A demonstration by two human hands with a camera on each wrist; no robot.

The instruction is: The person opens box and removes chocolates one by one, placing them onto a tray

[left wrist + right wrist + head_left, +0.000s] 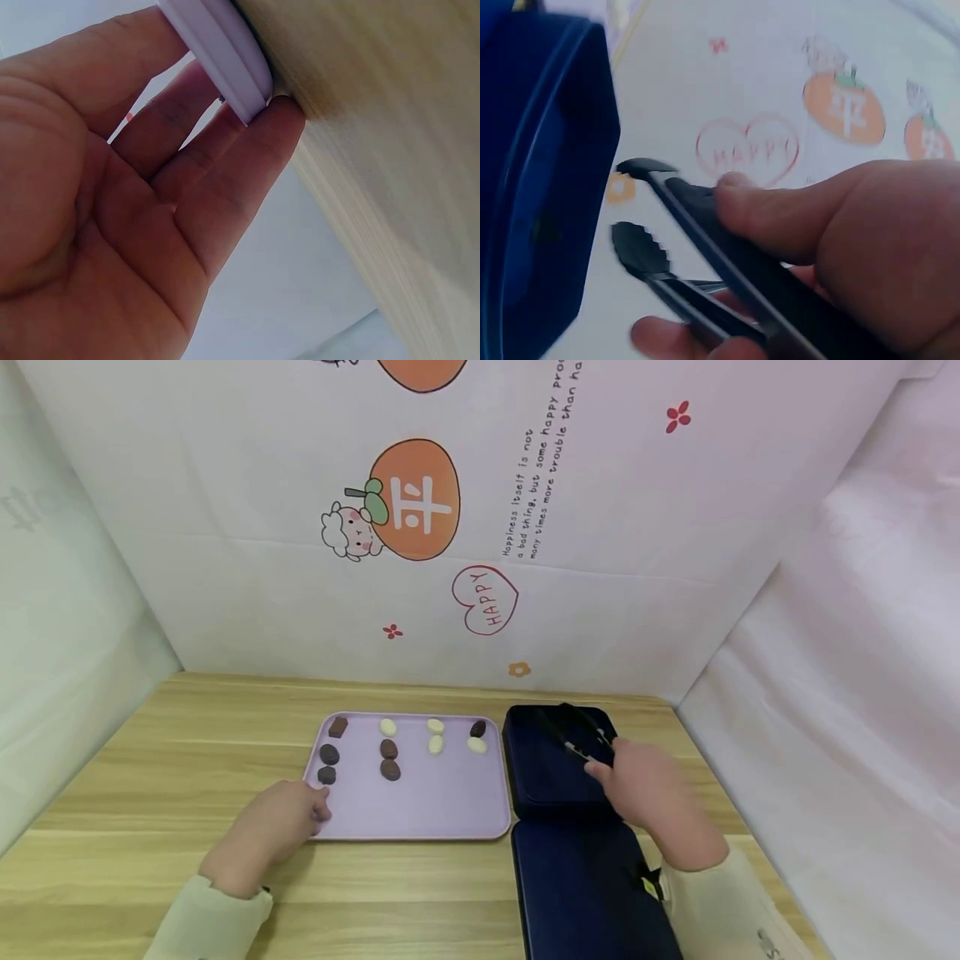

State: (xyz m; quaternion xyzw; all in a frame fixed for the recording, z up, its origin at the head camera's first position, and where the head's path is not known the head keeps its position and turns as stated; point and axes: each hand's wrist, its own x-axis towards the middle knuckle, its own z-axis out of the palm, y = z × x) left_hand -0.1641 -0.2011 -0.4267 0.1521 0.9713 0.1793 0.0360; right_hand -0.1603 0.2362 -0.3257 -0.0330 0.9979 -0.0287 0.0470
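My left hand holds the near left corner of a lilac tray, fingers and thumb around its rim. Chocolates lie on the tray in four short columns: brown and dark ones at the left, white and brown ones beside them, white ones further right, and a dark one over a white one near the right edge. My right hand grips black tongs with their tips apart and nothing between them. The tongs are over the dark blue box at the back right.
A second dark blue box or lid lies in front of the first, with a small black and yellow tag by its right side. White printed cloth stands behind the wooden table, and plain white cloth hangs along the right.
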